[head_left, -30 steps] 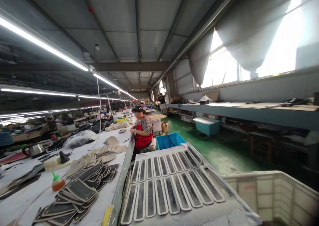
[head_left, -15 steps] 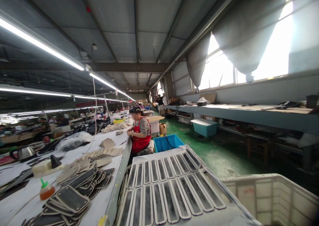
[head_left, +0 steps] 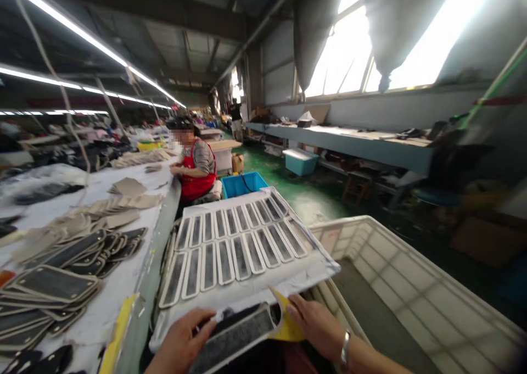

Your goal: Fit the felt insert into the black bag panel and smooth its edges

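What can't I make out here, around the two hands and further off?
In the head view:
- Dark panel: near end cut off by the bottom edge, partly covered by the left hand.
- Yellow piece: one side partly covered by the right hand.
- Stacked dark pieces: lower ones hidden by those on top, so no sure count.
- Orange object: cut off by the left edge.
- Far person: too small to tell what the hands do.

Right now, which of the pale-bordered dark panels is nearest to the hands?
The panel between the left hand and the right hand; the others lie in rows or piles farther away.
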Tool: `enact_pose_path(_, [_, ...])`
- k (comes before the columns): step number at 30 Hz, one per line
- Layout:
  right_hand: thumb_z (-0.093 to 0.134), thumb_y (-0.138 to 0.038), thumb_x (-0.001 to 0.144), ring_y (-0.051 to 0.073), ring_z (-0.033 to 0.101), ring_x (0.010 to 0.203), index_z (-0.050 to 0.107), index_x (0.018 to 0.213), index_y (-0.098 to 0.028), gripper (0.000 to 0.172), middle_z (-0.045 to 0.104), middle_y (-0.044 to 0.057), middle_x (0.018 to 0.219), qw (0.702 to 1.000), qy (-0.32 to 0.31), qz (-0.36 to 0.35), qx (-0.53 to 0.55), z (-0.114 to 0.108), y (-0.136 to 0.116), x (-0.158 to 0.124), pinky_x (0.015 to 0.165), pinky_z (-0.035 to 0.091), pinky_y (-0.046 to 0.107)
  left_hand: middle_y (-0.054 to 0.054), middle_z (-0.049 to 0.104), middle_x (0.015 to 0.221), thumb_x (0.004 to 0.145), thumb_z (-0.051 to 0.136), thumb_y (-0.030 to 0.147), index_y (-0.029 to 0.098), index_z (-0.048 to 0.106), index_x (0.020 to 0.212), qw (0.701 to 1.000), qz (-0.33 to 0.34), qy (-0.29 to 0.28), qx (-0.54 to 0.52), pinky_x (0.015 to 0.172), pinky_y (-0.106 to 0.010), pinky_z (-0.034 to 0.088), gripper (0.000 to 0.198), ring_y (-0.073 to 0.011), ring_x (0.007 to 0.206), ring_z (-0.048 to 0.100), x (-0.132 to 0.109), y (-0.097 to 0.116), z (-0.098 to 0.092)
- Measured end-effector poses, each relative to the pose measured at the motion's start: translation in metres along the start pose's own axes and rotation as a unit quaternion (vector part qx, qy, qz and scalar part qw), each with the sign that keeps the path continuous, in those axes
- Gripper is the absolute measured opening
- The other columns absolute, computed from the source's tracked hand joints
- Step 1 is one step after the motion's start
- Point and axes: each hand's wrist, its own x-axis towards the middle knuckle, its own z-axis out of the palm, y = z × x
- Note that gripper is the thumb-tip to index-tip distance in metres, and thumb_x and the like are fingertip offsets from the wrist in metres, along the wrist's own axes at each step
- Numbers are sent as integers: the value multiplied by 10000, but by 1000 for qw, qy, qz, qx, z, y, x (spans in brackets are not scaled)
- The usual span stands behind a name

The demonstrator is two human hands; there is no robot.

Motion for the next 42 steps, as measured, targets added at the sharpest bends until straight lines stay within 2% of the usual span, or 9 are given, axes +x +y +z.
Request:
enact_pose_path(6, [283, -371, 942, 211, 633, 698, 583, 830, -166, 380, 668, 78, 745, 995, -42, 18, -92, 6, 28, 12, 538, 304, 271, -77, 578, 1186, 869, 367, 441, 130, 601, 1148, 974, 23, -226, -4, 993, -307, 344, 479, -223, 1105, 509, 80, 1, 41])
enact_pose_path(10, [300, -393, 936, 215, 635, 715, 614, 827, -169, 400, 676, 77, 763, 993, -57, -3, -102, 11, 27, 31, 552, 322, 268, -27, 629, 1076, 909, 317, 480, 183, 603, 1152, 917, 75, -380, -93, 953, -287, 373, 479, -200, 1029, 546, 101, 12, 59])
enact_pose_path(15, [308, -386, 933, 223, 640, 726, 660, 795, -149, 446, 683, 116, 769, 988, -93, -22, -120, 19, 21, 57, 609, 393, 279, 16, 522, 1263, 906, 379, 467, 267, 487, 1288, 865, 87, -466, -164, 1036, -278, 288, 444, -190, 1163, 464, 120, 10, 71])
enact_pose_path(24, [244, -340, 955, 233, 647, 746, 650, 829, -141, 470, 685, 122, 780, 981, -82, -36, -171, 31, 9, 89, 673, 446, 319, -17, 525, 1262, 839, 549, 360, 237, 473, 1300, 787, -17, -520, -331, 1037, -333, 295, 483, -227, 1180, 455, 135, -8, 87])
enact_pose_path(28, [260, -319, 955, 231, 649, 733, 623, 835, -152, 418, 679, 96, 774, 978, -73, -69, -184, 34, 8, 94, 636, 449, 313, -31, 579, 1180, 786, 603, 287, 209, 559, 1220, 770, -52, -518, -370, 1017, -342, 306, 444, -234, 1126, 492, 139, -14, 92])
enact_pose_path(33, [273, -337, 952, 236, 651, 727, 613, 828, -159, 404, 678, 95, 777, 970, -84, -119, -194, 35, 9, 101, 615, 449, 314, -74, 635, 991, 719, 610, 172, 137, 590, 1162, 685, -84, -516, -506, 903, -342, 394, 445, -208, 907, 584, 136, -17, 103])
enact_pose_path(37, [281, -344, 951, 228, 654, 716, 614, 834, -160, 398, 679, 87, 771, 962, -97, -151, -205, 32, 10, 106, 598, 441, 299, -69, 597, 1076, 665, 633, 95, 203, 445, 1297, 629, -71, -507, -585, 926, -381, 374, 669, -240, 997, 558, 134, -17, 109])
enact_pose_path(39, [284, -349, 949, 222, 656, 706, 612, 835, -158, 396, 681, 83, 773, 958, -105, -164, -212, 31, 10, 108, 583, 434, 290, -80, 582, 1102, 668, 631, 92, 200, 418, 1313, 620, -68, -513, -590, 925, -387, 370, 687, -258, 1029, 544, 134, -18, 110])
enact_pose_path(42, [295, -366, 942, 216, 656, 699, 606, 827, -163, 388, 682, 71, 778, 952, -117, -186, -211, 30, 11, 112, 558, 418, 278, -85, 587, 1087, 675, 630, 95, 179, 448, 1287, 638, -74, -504, -577, 903, -366, 380, 644, -254, 1012, 548, 134, -22, 110])
